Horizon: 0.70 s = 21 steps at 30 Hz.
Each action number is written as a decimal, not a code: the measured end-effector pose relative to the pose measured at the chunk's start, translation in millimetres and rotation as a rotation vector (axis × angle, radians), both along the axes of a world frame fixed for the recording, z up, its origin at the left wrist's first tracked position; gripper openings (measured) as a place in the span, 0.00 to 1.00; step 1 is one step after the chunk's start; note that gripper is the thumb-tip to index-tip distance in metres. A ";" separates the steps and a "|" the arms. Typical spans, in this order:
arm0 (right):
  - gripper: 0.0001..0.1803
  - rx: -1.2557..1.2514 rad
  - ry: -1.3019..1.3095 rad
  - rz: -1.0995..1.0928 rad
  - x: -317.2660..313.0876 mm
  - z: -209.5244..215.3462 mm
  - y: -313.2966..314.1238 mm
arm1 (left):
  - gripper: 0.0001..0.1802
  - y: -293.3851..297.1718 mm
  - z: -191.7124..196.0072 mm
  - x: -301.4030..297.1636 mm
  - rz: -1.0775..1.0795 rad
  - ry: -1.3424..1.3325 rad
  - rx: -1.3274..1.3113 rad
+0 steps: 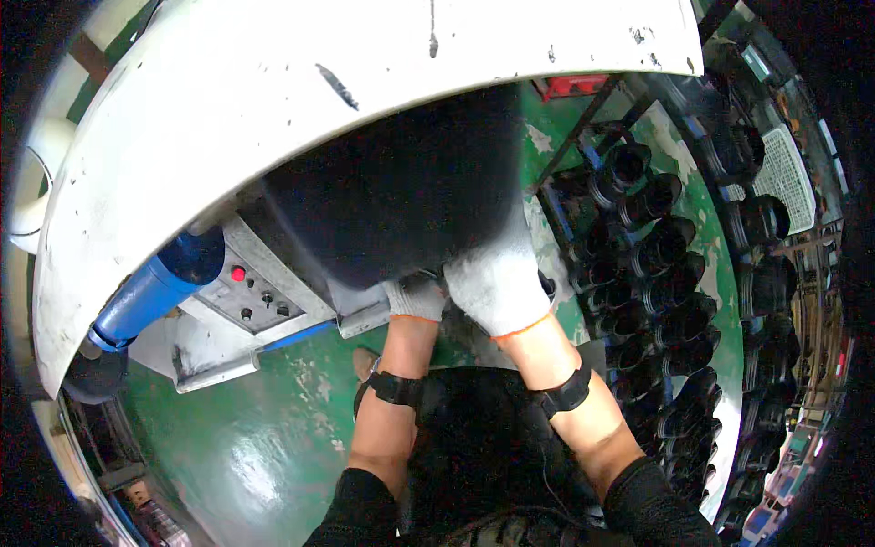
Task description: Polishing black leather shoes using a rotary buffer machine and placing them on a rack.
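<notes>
Gloved hands, your left (416,298) and right (499,283), press flat against the black part (401,210) under the white guard (273,100), steadying it; fingers hidden. Control panel (251,296) left, black rings (656,264) right.
</notes>
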State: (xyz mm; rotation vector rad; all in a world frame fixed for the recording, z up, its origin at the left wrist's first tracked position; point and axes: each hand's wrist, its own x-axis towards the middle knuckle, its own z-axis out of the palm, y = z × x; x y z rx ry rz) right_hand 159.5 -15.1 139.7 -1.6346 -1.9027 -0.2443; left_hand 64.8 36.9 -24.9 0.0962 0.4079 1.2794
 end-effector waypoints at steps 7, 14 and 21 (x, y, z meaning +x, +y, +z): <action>0.12 -0.268 -0.337 -0.112 -32.3 17.3 -34.0 | 0.38 -16.6 32.1 -0.2 -0.169 -0.325 0.027; 0.23 -0.167 1.187 -0.173 -60.3 -10.8 -80.0 | 0.46 -44.4 49.1 18.5 -0.417 -0.399 0.033; 0.26 -0.166 2.361 0.228 -64.0 40.6 -109.0 | 0.52 -76.6 106.8 -2.1 -0.538 -0.532 0.068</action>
